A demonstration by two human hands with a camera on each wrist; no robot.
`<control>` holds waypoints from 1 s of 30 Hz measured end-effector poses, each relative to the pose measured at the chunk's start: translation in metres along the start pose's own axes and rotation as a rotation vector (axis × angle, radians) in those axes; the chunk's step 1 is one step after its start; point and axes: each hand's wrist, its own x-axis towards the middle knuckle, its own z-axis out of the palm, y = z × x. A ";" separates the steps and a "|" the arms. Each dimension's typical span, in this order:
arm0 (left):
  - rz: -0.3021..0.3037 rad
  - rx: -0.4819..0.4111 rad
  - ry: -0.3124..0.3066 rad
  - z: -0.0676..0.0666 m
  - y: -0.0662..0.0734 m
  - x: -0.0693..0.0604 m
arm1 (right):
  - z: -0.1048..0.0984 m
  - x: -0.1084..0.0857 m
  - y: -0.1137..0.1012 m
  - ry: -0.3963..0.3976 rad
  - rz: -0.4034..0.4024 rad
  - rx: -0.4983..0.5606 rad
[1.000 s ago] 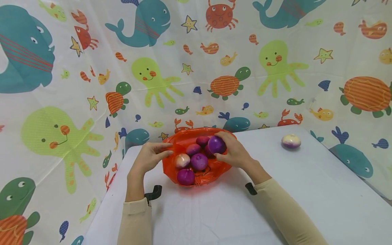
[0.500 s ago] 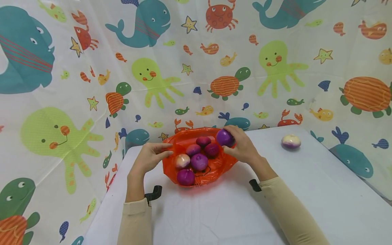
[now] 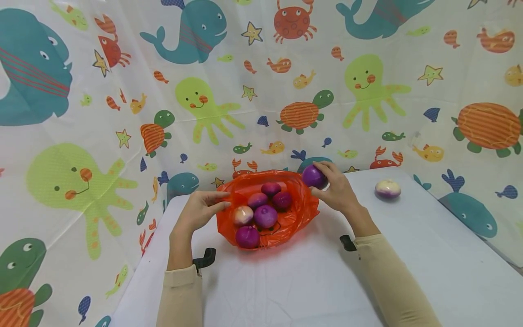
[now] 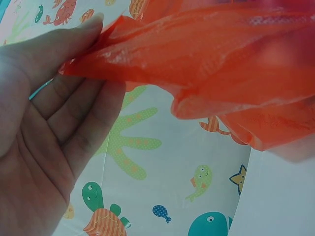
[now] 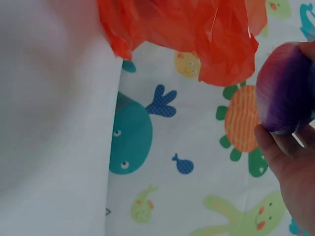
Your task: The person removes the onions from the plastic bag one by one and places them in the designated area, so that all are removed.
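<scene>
A red plastic bag point(image 3: 294, 223) lies open on the table with several purple and pink onions point(image 3: 266, 216) and a whitish one point(image 3: 243, 215) inside. My left hand point(image 3: 199, 210) pinches the bag's left edge between thumb and fingers; the left wrist view shows the bag's film point(image 4: 197, 59) held by that hand point(image 4: 54, 108). My right hand point(image 3: 336, 188) grips a purple onion point(image 3: 313, 177) just beyond the bag's right rim. In the right wrist view the onion point(image 5: 285, 88) sits in the fingers of the hand point(image 5: 295, 172), apart from the bag point(image 5: 197, 34).
A white and purple onion point(image 3: 388, 189) stands at the back right of the white table point(image 3: 408, 254). Behind the table hangs a curtain point(image 3: 253, 122) printed with sea animals, which also runs along the left side.
My right hand has moved right and slightly up with the purple onion, from over the bag's contents to past its right rim. The left hand has stayed in place.
</scene>
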 end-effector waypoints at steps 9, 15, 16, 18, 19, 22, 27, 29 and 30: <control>-0.001 0.003 0.003 0.001 -0.001 0.000 | -0.012 -0.001 0.018 0.042 0.037 -0.037; 0.004 -0.002 0.004 0.000 0.000 0.000 | -0.021 -0.003 0.028 0.048 0.106 -0.033; 0.004 -0.004 0.003 0.000 -0.001 0.000 | -0.022 -0.004 0.030 0.042 0.120 -0.033; 0.004 -0.005 0.001 0.000 -0.001 0.000 | -0.024 -0.004 0.034 0.032 0.147 -0.033; 0.003 -0.005 0.000 0.000 -0.001 0.000 | -0.024 -0.005 0.036 0.027 0.161 -0.034; -0.001 -0.003 0.000 0.000 -0.001 0.000 | -0.025 -0.006 0.041 0.027 0.187 -0.026; 0.000 0.001 0.002 0.000 -0.002 0.000 | -0.025 -0.008 0.049 0.034 0.205 -0.030; 0.001 0.002 0.001 0.000 -0.002 0.001 | -0.025 -0.009 0.052 0.035 0.217 -0.037; 0.001 0.003 0.001 0.000 -0.002 0.001 | -0.025 -0.009 0.053 0.034 0.226 -0.038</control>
